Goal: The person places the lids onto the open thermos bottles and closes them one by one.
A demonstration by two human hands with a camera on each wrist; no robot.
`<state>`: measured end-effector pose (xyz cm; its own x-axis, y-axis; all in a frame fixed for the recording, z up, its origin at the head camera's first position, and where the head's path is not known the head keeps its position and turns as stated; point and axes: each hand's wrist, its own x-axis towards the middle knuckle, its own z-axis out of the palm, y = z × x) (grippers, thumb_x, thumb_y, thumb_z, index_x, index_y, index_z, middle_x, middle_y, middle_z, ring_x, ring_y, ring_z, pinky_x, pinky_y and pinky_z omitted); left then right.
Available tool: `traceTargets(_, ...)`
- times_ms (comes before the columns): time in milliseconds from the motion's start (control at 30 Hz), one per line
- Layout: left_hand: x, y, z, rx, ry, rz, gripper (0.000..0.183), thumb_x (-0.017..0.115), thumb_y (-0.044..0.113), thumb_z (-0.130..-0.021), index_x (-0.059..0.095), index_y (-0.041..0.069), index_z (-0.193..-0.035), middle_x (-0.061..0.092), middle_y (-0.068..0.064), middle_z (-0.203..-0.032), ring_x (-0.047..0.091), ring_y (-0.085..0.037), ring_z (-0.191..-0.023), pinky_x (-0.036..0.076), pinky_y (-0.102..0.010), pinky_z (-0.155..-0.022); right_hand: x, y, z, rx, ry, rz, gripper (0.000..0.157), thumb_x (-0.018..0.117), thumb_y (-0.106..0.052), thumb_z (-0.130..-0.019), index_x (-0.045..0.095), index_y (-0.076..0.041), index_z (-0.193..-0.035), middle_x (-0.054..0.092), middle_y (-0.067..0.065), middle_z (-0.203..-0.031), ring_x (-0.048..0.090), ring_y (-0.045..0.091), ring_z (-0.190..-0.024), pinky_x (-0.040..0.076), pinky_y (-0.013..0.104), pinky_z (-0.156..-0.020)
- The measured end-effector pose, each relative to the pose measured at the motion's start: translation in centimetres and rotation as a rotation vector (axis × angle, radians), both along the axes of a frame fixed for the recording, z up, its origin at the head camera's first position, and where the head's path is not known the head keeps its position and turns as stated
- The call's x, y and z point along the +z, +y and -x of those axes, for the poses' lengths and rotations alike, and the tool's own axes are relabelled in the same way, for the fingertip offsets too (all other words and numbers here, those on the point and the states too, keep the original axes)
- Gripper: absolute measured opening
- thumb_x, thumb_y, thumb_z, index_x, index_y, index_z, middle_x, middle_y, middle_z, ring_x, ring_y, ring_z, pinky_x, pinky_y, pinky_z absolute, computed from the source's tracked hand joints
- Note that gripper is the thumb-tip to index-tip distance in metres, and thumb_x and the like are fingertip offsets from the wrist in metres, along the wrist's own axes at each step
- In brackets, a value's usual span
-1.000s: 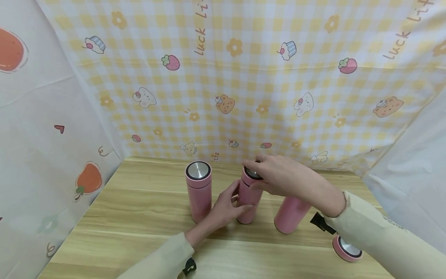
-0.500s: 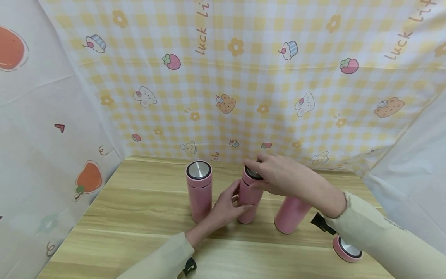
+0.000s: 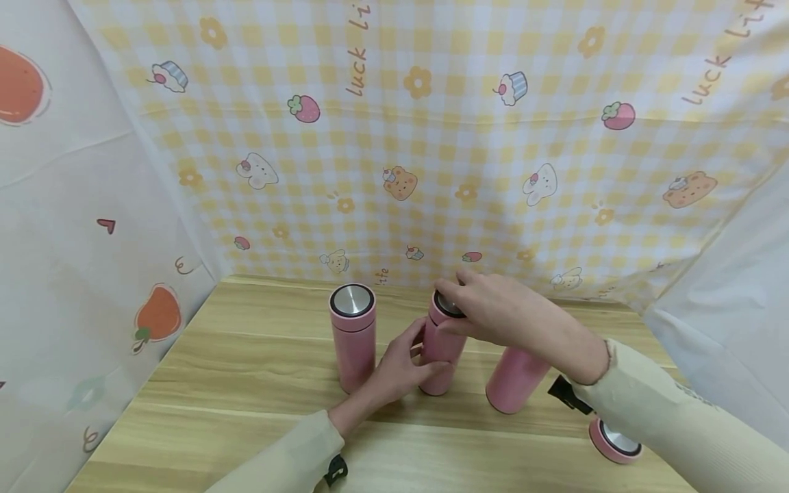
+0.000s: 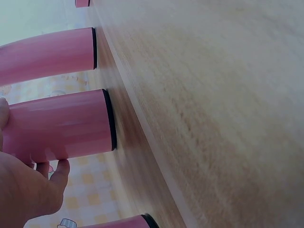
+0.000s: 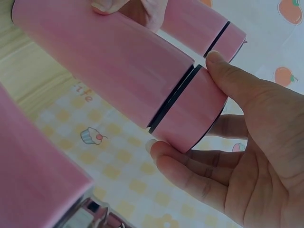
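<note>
Holding the middle bottle (image 3: 444,346) by its body and its lid (image 5: 190,111)

Standing, apparently upright, about midway between the left and right edges of the worktop (image 3: 203,383), forward of the back edge. Held in two places at once. With the left hand (image 3: 397,370), grips the lower body, thumb across the near face and fingers bent behind, spread only as wide as the bottle. With the right hand (image 3: 496,308), pinches the lid from above, thumb on one flank and curved fingers on the other.

Looks stiff and hard, probably of coated metal, so no fear of crushing it. Probably of moderate weight; impossible to judge full or not, with the inside hidden. Shines smoothly, so may slip under dry fingers. Being tall and narrow, could tip if pushed high and not steadied low.

Best to hold the body around its lower half, with wide contact, against turning. Best to take the lid by its pink side wall, not by the shiny disc on top. Cannot tell, from the dark line below the lid, if tight or loosened.

Expect similar handling from the left bottle (image 3: 355,359), lid on, nearer to the left edge, and from the right bottle (image 3: 514,383), nearer to the right edge, with bare metal neck (image 5: 90,216). Notice also the loose lid (image 3: 618,440), toward the right edge: probably light, easy to lift by the rim.
</note>
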<state>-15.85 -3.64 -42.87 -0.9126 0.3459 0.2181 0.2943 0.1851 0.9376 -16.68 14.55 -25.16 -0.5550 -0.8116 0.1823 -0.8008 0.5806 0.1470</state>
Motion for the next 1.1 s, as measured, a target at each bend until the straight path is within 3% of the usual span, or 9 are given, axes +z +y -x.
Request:
traceTargets(200,0.0,0.0,0.0,-0.001,-0.005,0.002,0.070,0.080,0.022,-0.091,0.044,0.024,-0.151,0.055,0.006,-0.141,0.051,-0.014,-0.129,0.045,-0.041,-0.107,-0.1,-0.1,0.0,-0.006,0.016,0.002,0.039,0.082,-0.036,-0.087,0.057,-0.008,-0.098,0.040,0.001,-0.078,0.040,0.013,-0.049,0.038,0.025,-0.041)
traceTargets(333,-0.2,-0.1,0.1,-0.002,0.000,-0.001,0.068,0.080,0.022,-0.091,0.045,0.025,-0.149,0.055,0.006,-0.140,0.051,-0.014,-0.128,0.045,-0.041,-0.107,-0.2,0.1,0.1,-0.020,-0.019,0.014,0.039,0.081,-0.040,-0.088,0.058,-0.011,-0.099,0.040,0.000,-0.080,0.042,0.012,-0.050,0.038,0.025,-0.041)
traceTargets(433,-0.2,-0.1,0.1,-0.005,0.002,-0.005,0.068,0.080,0.022,-0.092,0.045,0.024,-0.150,0.055,0.005,-0.140,0.051,-0.015,-0.129,0.045,-0.041,-0.107,-0.2,0.4,0.3,0.005,-0.059,0.030,0.041,0.078,-0.041,-0.090,0.063,-0.011,-0.114,0.048,0.001,-0.089,0.045,0.011,-0.055,0.041,0.025,-0.045)
traceTargets(533,-0.2,-0.1,0.1,-0.011,0.006,-0.011,0.069,0.080,0.021,-0.092,0.043,0.022,-0.151,0.054,0.003,-0.141,0.051,-0.015,-0.129,0.045,-0.039,-0.106,-0.1,1.0,0.7,0.070,-0.124,0.048,0.056,0.075,-0.041,-0.093,0.059,-0.012,-0.138,0.057,0.007,-0.113,0.057,0.014,-0.072,0.053,0.029,-0.061)
traceTargets(633,-0.2,-0.1,0.1,-0.019,0.010,-0.016,0.070,0.080,0.021,-0.092,0.042,0.021,-0.151,0.054,0.002,-0.141,0.051,-0.014,-0.129,0.045,-0.038,-0.106,0.2,1.6,1.3,0.147,-0.220,0.063,0.065,0.074,-0.034,-0.095,0.049,-0.014,-0.151,0.051,0.012,-0.140,0.062,0.021,-0.104,0.056,0.036,-0.086)
traceTargets(700,-0.3,-0.1,0.1,-0.020,0.014,-0.018,0.071,0.080,0.022,-0.092,0.042,0.022,-0.152,0.054,0.003,-0.141,0.051,-0.014,-0.129,0.046,-0.038,-0.105,0.6,1.9,1.5,0.171,-0.289,0.063,0.064,0.076,-0.024,-0.095,0.048,-0.015,-0.152,0.046,0.012,-0.148,0.057,0.025,-0.121,0.053,0.039,-0.096)
traceTargets(767,-0.4,-0.1,0.1,-0.018,0.016,-0.017,0.070,0.080,0.024,-0.092,0.042,0.023,-0.152,0.054,0.003,-0.141,0.052,-0.015,-0.129,0.046,-0.039,-0.105,0.8,2.2,1.6,0.192,-0.341,0.059,0.062,0.076,-0.014,-0.094,0.050,-0.014,-0.150,0.046,0.011,-0.150,0.054,0.025,-0.127,0.051,0.039,-0.098)
traceTargets(933,-0.4,0.0,0.1,-0.004,0.012,-0.012,0.070,0.080,0.023,-0.091,0.043,0.023,-0.151,0.055,0.003,-0.139,0.052,-0.015,-0.128,0.046,-0.041,-0.105,0.9,2.3,1.6,0.190,-0.385,0.042,0.059,0.076,-0.002,-0.091,0.056,-0.012,-0.146,0.050,0.008,-0.147,0.056,0.023,-0.126,0.053,0.037,-0.097)
traceTargets(1100,-0.2,0.1,0.1,0.000,0.000,-0.024,0.072,0.080,0.013,-0.091,0.042,0.016,-0.152,0.055,-0.003,-0.140,0.052,-0.022,-0.128,0.045,-0.047,-0.106,0.8,2.1,1.4,0.155,-0.362,0.037,0.060,0.076,0.002,-0.089,0.058,-0.012,-0.144,0.052,0.008,-0.146,0.057,0.024,-0.124,0.053,0.037,-0.095)
